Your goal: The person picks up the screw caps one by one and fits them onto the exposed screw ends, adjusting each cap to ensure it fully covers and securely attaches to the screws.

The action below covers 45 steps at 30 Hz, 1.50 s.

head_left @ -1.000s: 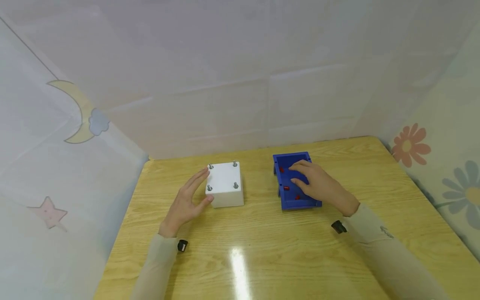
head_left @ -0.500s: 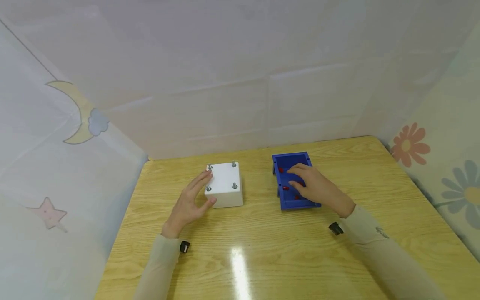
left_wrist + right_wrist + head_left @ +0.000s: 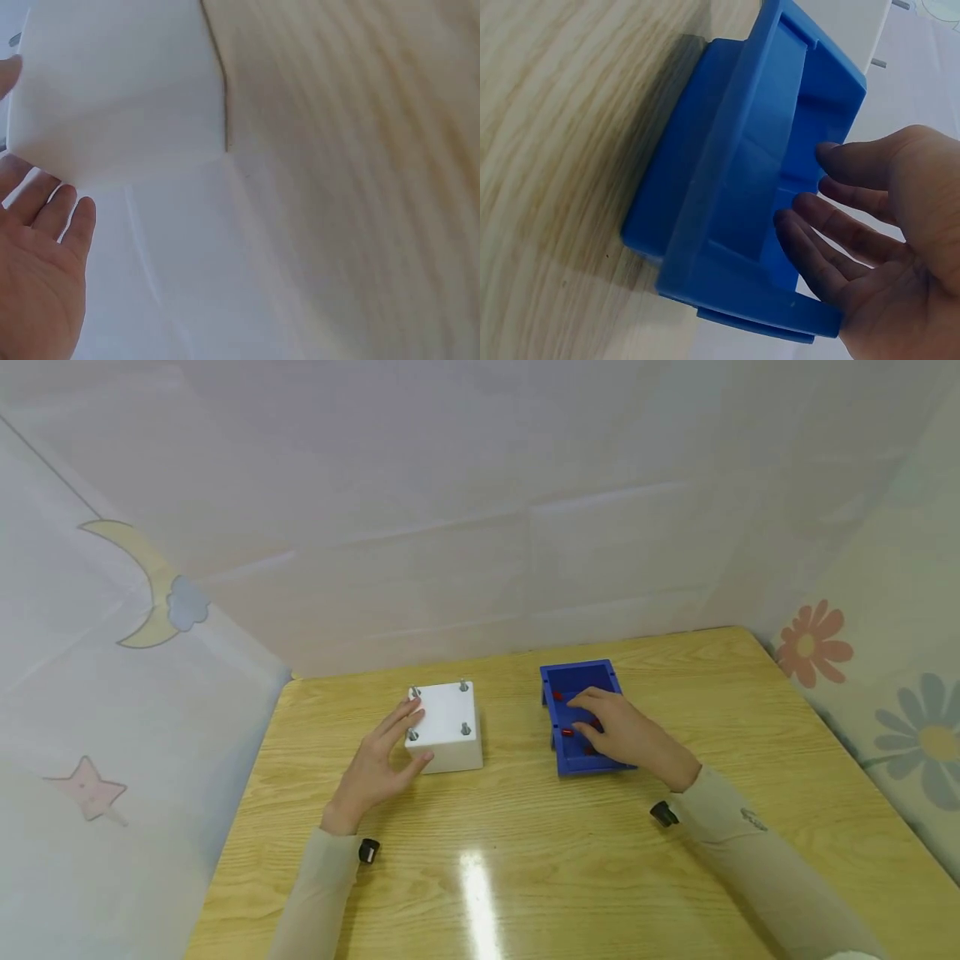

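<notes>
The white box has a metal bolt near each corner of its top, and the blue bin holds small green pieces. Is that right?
Not quite: the small pieces in the blue bin are red, not green, as the head view shows. The white box does have a metal bolt near each top corner.

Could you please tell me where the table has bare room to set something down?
Free: the gap between the white block and the blue bin, the wooden table between the sleeves, and the stretch right of the bin, past the right hand. Crowded: the block's top, with four bolts and the left hand, and the bin, with red pieces and that hand.
</notes>
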Motion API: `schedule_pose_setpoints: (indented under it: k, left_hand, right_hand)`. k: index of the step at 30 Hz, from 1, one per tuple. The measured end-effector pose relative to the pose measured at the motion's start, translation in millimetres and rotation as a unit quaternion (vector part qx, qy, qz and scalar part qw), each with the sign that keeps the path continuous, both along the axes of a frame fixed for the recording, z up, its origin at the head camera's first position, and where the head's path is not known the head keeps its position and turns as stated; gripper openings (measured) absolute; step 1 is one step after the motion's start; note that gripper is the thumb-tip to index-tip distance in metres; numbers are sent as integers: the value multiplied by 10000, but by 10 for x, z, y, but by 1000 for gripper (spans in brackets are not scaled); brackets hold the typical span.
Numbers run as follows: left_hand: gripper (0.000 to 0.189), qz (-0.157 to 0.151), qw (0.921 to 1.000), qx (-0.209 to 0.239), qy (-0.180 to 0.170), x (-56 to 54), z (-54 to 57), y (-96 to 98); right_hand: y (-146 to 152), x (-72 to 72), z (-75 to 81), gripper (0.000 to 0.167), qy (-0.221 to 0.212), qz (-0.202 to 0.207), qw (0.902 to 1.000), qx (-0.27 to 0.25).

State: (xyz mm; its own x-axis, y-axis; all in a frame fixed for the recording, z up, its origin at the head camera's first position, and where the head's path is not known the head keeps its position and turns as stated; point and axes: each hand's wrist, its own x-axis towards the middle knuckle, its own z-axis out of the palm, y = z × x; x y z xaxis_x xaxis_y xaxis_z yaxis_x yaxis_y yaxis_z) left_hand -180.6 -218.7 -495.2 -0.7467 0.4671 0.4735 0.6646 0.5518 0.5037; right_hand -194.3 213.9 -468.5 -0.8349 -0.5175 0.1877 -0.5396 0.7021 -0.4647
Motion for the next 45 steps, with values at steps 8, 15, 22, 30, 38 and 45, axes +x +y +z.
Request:
schedule_pose_setpoints:
  k: [8,15,22,30,38,45]
  left_hand:
    - [68,-48,10000,66,4,-9,32,9]
    - [65,-79,9999,54,61,-14,54,20]
    - [64,-177,9997,120,143,-39,16,12]
    - [64,-270,9990,237,249,-62,-7,1]
    - [64,-349,9989,239,199,-84,-3,-21]
    - [64,-349,9989,211,212,-68,17,-3]
  right_hand:
    - [-52,-3,-22,35,-114,-26,9999,82]
    - [-101,-53,-71,33,-199,84,9996,160]
    - [-141,-82,-108,33,-487,109,9986,184]
    - [-181,-114,-160,21,-637,157,9974,309]
    - [-199,-147,-219,14,-587,291,9970,415]
    - [-216,-184,-256,13,-504,304,9968,544]
